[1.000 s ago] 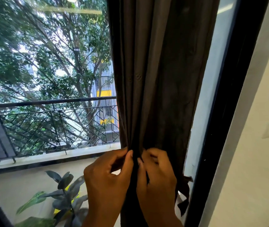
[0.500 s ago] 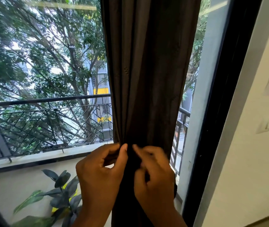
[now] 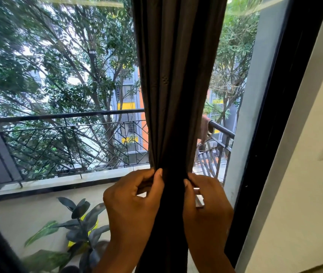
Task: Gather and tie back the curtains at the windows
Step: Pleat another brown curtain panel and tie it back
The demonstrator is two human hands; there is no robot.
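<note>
Gripping dark curtain [image 3: 176,95] from both sides, bunched into narrow column before window glass [image 3: 58,75]. Left hand [image 3: 133,205] pinched left edge between thumb and fingers; right hand [image 3: 208,209] curled round right edge. Leafy plant [image 3: 82,223] outside, below railing [image 3: 62,116].

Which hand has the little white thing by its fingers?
The right hand: a small white piece shows by its fingers. The left hand only pinches the dark curtain.

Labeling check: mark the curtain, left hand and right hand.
curtain [image 3: 176,95], head view, middle folds above the hands.
left hand [image 3: 131,205], head view, back of the hand.
right hand [image 3: 209,211], head view, back of the hand.
</note>
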